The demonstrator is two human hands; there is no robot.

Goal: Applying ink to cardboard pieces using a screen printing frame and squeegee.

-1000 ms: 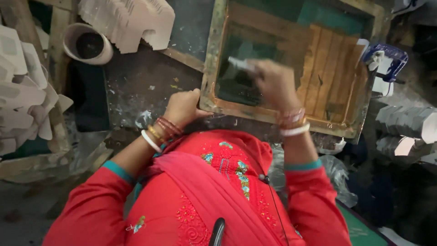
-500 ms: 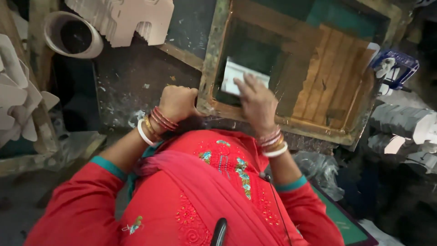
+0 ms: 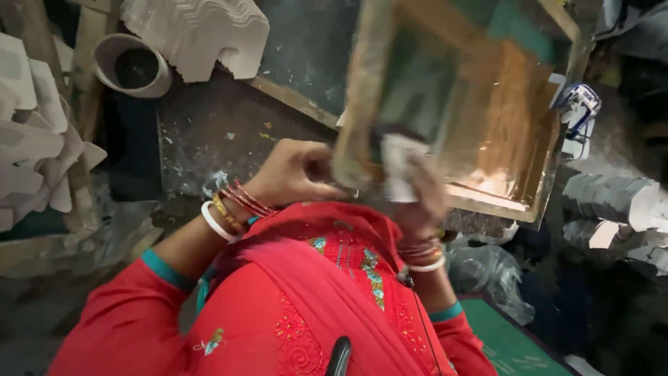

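The frame [image 3: 362, 104] in the upper middle of the picture is made of wood, rough and stained, with a shiny wet-looking patch on its right side. The mesh [image 3: 417, 90] stretched inside it looks thin, dark green and dull. The left hand [image 3: 296, 174] grips the wooden edge, and the right hand [image 3: 424, 195] holds a small pale piece [image 3: 396, 167], too blurred to tell what it is made of. The table top [image 3: 223, 132] below is dark, rough and speckled with white spots. The stacked shapes [image 3: 202, 31] at upper left look like matt white card. The round tub [image 3: 132, 66] beside them looks like smooth plastic. The red clothing [image 3: 313, 299] is soft cloth with stitched patterns. The bangles [image 3: 233, 205] are shiny.
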